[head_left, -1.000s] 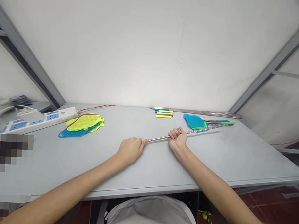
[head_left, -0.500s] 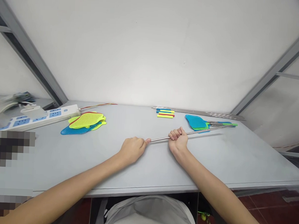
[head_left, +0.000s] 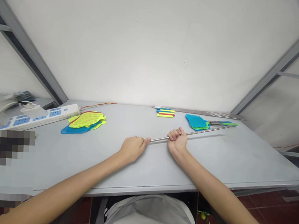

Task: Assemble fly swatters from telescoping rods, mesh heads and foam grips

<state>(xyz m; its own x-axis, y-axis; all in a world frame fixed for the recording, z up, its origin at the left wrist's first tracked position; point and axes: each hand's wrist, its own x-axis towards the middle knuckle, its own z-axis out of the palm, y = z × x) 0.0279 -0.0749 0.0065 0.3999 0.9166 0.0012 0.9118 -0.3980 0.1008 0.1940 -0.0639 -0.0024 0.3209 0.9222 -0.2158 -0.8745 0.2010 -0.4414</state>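
A thin metal rod (head_left: 199, 131) slants across the middle of the table, rising toward the right. My left hand (head_left: 133, 149) is closed in a fist around its left end; what else that fist covers is hidden. Farther along, my right hand (head_left: 177, 142) wraps its fingers around the rod, palm turned up. The rod's far end lies near the green handle (head_left: 230, 124) of a small stack of fly swatters with a blue swatter head (head_left: 196, 121) on top. Several coloured plastic handles (head_left: 165, 113) lie side by side toward the wall.
A bundle of metal rods (head_left: 211, 114) lies along the wall. On the left sit loose yellow and blue swatter heads (head_left: 87, 120), beside a white power strip (head_left: 65, 112) with plugs and cables. The table's front edge (head_left: 146, 192) runs close to my body.
Almost nothing differs. My right hand has shifted very slightly to the left along with the rod, and both hands keep their grip.
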